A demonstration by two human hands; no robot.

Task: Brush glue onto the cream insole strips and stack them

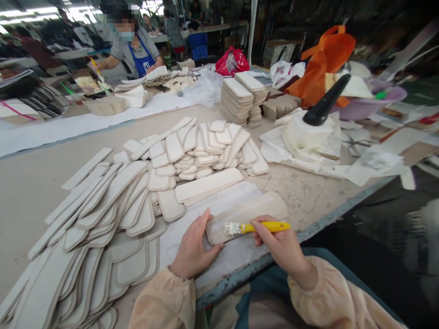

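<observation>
My right hand (278,242) grips a yellow-handled brush (260,227) whose white, glue-laden bristles rest on the left end of a long beige strip (250,212). That strip lies on a white sheet (236,256) at the table's near edge. My left hand (194,249) lies flat on the sheet, with its fingers pressed against the strip's left end and the thumb stretched up beside it. Another long strip (209,184) lies just beyond.
Overlapping beige cut pieces (103,214) fan out to the left and behind. Stacks of pieces (240,100) stand further back. A black-handled tool (324,107) rests on white cloth to the right. A person in a blue apron (135,48) works across the table.
</observation>
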